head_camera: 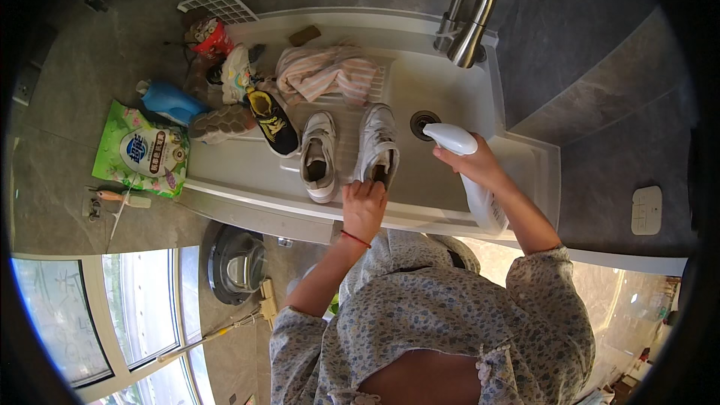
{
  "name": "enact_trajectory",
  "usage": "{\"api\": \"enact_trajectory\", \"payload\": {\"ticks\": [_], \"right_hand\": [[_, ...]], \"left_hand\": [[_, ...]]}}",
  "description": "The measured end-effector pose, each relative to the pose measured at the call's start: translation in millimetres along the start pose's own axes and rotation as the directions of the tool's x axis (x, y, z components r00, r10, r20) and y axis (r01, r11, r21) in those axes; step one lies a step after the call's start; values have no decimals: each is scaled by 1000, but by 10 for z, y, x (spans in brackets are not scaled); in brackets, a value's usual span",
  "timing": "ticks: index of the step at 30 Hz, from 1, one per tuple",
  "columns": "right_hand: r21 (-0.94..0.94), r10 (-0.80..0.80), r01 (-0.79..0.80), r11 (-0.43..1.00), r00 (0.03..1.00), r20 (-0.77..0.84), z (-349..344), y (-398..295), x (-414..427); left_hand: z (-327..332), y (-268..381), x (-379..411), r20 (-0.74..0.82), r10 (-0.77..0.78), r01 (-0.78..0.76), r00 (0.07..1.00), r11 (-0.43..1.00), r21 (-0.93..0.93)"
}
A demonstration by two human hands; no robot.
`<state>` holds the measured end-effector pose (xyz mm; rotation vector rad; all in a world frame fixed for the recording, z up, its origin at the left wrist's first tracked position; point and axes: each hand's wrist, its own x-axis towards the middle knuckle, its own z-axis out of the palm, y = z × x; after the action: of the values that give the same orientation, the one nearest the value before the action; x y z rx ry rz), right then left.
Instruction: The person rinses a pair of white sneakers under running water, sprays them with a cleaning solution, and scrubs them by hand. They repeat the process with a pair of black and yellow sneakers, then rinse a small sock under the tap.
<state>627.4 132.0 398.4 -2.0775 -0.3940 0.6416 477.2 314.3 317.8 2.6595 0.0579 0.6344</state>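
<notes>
My left hand (364,205) grips the heel of a white sneaker (378,138) at the sink's washboard edge. In my right hand (478,166) is a white spray bottle (458,138), held by its neck over the basin, its nozzle pointing left near the drain (424,124). A second white sneaker (318,157) lies just left of the first, apart from it. Left of that rests a black and yellow shoe (274,124). Behind the white pair, a striped cloth (329,73) lies crumpled on the ribbed washboard.
A steel faucet (475,22) rises at the back right. More shoes (236,74), a blue bottle (173,102), a green detergent bag (143,152) and a red container (214,39) crowd the left. The sink's raised front rim (264,202) runs before me. A brush (132,199) lies at far left.
</notes>
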Motion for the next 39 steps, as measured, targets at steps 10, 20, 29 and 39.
{"api": "enact_trajectory", "payload": {"ticks": [10, 20, 29, 39], "right_hand": [[-243, -325, 365, 899, 927, 188, 212, -338, -59], [-228, -304, 357, 906, 923, 236, 208, -344, -127], [-371, -242, 332, 867, 932, 269, 347, -321, -139], [-186, -118, 104, 977, 991, -65, -45, -180, 208]], "left_hand": [[266, 284, 33, 28, 32, -36, 999, 984, 177], [259, 316, 28, 70, 8, -20, 997, 985, 171], [287, 340, -2, 86, 14, -31, 996, 980, 198], [273, 319, -29, 16, -13, 10, 1000, 989, 145]]}}
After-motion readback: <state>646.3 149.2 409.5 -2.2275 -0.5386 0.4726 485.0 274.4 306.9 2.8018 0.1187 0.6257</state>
